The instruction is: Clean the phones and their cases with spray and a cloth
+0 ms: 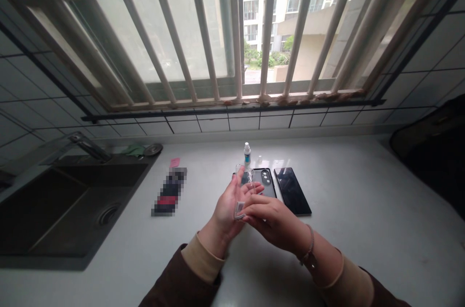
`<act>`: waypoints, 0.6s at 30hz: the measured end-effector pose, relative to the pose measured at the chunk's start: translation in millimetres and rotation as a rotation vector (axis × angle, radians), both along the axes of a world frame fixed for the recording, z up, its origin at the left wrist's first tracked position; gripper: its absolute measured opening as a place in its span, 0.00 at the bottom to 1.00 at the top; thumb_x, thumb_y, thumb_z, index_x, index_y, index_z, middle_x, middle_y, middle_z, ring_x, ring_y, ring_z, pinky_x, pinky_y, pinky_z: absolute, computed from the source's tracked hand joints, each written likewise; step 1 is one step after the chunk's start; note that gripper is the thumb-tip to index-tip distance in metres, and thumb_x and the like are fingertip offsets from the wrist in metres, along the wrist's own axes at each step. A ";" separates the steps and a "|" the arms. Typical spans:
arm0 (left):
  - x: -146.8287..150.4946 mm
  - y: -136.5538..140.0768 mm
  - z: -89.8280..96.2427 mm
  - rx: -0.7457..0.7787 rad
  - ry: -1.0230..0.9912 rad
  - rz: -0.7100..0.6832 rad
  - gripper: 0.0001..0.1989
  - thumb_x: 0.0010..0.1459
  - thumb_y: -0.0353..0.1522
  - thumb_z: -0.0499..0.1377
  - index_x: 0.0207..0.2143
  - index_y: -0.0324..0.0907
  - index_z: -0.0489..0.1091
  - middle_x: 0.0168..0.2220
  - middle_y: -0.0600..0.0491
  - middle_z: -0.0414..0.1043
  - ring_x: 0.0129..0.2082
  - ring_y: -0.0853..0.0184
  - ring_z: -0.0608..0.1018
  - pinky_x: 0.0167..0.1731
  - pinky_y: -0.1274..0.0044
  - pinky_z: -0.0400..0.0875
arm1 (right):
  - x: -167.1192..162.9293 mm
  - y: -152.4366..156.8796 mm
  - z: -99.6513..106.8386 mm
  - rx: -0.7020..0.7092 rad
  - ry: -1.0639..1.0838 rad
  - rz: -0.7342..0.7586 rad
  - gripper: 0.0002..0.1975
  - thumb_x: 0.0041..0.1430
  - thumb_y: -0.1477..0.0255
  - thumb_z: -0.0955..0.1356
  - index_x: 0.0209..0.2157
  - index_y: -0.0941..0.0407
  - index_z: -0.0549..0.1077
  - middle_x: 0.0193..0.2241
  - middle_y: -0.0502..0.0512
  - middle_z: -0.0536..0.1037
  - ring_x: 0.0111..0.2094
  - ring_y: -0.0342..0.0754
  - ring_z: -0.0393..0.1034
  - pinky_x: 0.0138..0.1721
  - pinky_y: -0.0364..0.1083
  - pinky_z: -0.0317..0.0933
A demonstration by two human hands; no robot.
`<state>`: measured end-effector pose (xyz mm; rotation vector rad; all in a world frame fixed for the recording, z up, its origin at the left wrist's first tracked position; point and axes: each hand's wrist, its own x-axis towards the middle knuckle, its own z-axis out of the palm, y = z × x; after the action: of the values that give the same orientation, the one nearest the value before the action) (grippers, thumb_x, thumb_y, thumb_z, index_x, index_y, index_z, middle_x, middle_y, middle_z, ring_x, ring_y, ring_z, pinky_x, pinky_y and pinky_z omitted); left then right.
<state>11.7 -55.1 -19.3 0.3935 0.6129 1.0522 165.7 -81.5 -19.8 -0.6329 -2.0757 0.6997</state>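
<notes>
My left hand point(225, 212) is turned palm up with a clear phone case point(249, 174) held along the palm and fingers. The fingers show through its see-through plastic. In my right hand point(268, 216), a small folded white cloth point(239, 208) is pinched between the fingers and pressed on the near end of the case. Behind the hands lies a dark phone case point(269, 190) with camera cutouts, partly covered by the left hand. To its right is a black phone point(292, 191), flat on the counter.
A small white bottle point(247, 154) stands behind the cases, beside a white cap point(259, 159). On the left are a blurred-out dark and red item point(169, 195), a pink slip point(175, 162) and a sink point(72, 200) with a faucet point(89, 146). A dark bag-like shape point(436, 152) is at right.
</notes>
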 end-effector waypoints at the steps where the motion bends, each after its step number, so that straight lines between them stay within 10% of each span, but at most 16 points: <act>1: 0.1 -0.5 -0.2 0.001 0.000 -0.012 0.33 0.75 0.46 0.50 0.77 0.51 0.46 0.46 0.45 0.76 0.48 0.59 0.83 0.55 0.67 0.76 | 1.0 0.4 0.9 -0.015 -0.005 0.014 0.08 0.73 0.74 0.68 0.44 0.54 0.81 0.39 0.56 0.81 0.41 0.48 0.76 0.47 0.49 0.72; 10: -2.8 -1.6 -1.1 0.003 -0.032 -0.086 0.33 0.75 0.47 0.48 0.77 0.51 0.46 0.49 0.42 0.76 0.49 0.56 0.83 0.57 0.62 0.75 | 9.5 3.9 6.5 -0.250 0.024 0.005 0.14 0.75 0.65 0.66 0.41 0.55 0.82 0.38 0.56 0.84 0.40 0.50 0.77 0.48 0.50 0.71; 14: -5.4 -1.2 3.7 0.004 -0.068 -0.147 0.34 0.75 0.49 0.47 0.76 0.46 0.48 0.55 0.38 0.75 0.51 0.55 0.82 0.54 0.62 0.75 | 21.1 16.7 -6.0 -0.567 0.358 -0.355 0.21 0.74 0.55 0.66 0.44 0.57 0.83 0.38 0.58 0.86 0.38 0.51 0.79 0.39 0.47 0.72; 18: -4.6 -4.7 6.8 -0.006 -0.020 -0.216 0.36 0.74 0.51 0.49 0.76 0.44 0.48 0.53 0.37 0.76 0.51 0.53 0.82 0.56 0.60 0.74 | 35.5 28.9 -14.8 -0.502 0.507 -0.765 0.22 0.71 0.54 0.67 0.45 0.58 0.83 0.40 0.58 0.86 0.41 0.55 0.80 0.42 0.49 0.72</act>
<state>7.1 -59.8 -12.5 0.4336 0.5427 0.8468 201.2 -52.6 -34.7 -1.2810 -1.0570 0.8069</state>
